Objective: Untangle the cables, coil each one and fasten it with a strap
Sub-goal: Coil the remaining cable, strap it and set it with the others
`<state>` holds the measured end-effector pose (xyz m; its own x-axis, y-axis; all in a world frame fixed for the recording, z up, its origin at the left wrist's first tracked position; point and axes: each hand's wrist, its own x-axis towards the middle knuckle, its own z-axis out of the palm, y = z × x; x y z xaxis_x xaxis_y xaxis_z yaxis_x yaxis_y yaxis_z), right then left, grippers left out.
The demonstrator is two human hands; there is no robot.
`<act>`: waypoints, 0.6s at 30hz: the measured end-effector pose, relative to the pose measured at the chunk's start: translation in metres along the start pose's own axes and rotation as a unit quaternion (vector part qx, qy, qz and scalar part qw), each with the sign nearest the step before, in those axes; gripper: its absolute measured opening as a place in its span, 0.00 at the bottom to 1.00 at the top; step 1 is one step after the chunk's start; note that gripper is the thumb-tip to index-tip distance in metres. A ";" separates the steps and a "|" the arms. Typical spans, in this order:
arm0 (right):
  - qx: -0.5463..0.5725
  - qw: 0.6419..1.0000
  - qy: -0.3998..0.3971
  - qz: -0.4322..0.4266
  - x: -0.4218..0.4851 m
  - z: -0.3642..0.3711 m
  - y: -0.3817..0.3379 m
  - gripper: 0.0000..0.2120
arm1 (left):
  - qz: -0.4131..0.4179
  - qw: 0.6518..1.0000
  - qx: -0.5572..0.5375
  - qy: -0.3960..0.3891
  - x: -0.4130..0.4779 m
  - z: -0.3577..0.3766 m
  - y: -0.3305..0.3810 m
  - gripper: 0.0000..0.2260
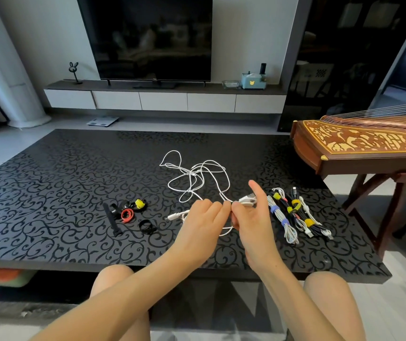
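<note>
My left hand [203,219] and right hand [251,221] are each pinched on the white cable [197,173], fingertips almost meeting just above the counter [62,193], while its loose tangled loops sprawl toward 12 o'clock. It looks thin, light and limp, so I judge it will slip and kink rather than resist, and is best held near a plug end. Spare straps [127,214] lie at 9 o'clock, strapped bundles [293,212] at 3 o'clock.

Tangled white cable [193,172] — in left hand [203,217] and right hand [252,219]
</note>
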<state>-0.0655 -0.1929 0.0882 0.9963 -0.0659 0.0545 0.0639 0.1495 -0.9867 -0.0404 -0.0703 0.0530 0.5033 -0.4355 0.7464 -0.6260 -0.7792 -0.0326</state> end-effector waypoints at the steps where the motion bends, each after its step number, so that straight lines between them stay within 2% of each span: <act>1: -0.011 1.000 0.003 -0.008 0.001 0.000 0.004 0.29 | 0.007 1.000 0.005 -0.005 -0.003 0.001 -0.002 0.17; 3: -0.039 0.999 0.019 -0.009 0.004 0.003 0.012 0.32 | 0.018 1.000 0.006 -0.018 -0.009 0.002 -0.005 0.16; 6: -0.090 0.994 0.053 -0.023 0.008 0.015 0.026 0.24 | -0.008 0.997 0.058 -0.051 -0.017 0.004 -0.011 0.15; 8: -0.129 0.985 0.072 -0.083 0.010 0.023 0.032 0.15 | -0.112 0.990 0.075 -0.038 -0.024 0.000 -0.011 0.16; 10: -0.175 0.966 0.088 -0.170 0.014 0.030 0.039 0.10 | -0.281 0.960 -0.002 -0.009 -0.027 -0.012 -0.007 0.13; 11: -0.206 0.950 0.083 -0.221 0.016 0.033 0.043 0.07 | -0.377 0.922 -0.084 -0.018 -0.028 -0.018 -0.009 0.15; 12: -0.237 0.930 0.065 -0.274 0.017 0.035 0.048 0.06 | -0.476 0.856 -0.195 -0.049 -0.026 -0.023 -0.012 0.19; 13: -0.265 0.909 0.033 -0.318 0.019 0.038 0.056 0.06 | -0.559 0.757 -0.329 -0.087 -0.026 -0.025 -0.021 0.23; 15: -0.302 0.871 -0.059 -0.382 0.019 0.044 0.070 0.10 | -0.633 0.528 -0.559 -0.088 -0.028 -0.027 -0.038 0.26; 16: -0.316 0.849 -0.108 -0.410 0.017 0.046 0.075 0.13 | -0.638 0.451 -0.621 -0.056 -0.029 -0.028 -0.044 0.25; 17: -0.330 0.825 -0.156 -0.432 0.015 0.050 0.079 0.15 | -0.640 0.409 -0.650 -0.014 -0.031 -0.028 -0.051 0.21; 18: -0.346 0.805 -0.200 -0.439 0.013 0.054 0.083 0.18 | -0.642 0.385 -0.662 0.034 -0.034 -0.028 -0.057 0.17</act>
<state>-0.0438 -0.1277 0.0153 0.5329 0.4959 0.6856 0.8435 -0.3758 -0.3838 -0.0384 0.0018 0.0485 0.9156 -0.0262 -0.4013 0.3355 0.5997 0.7265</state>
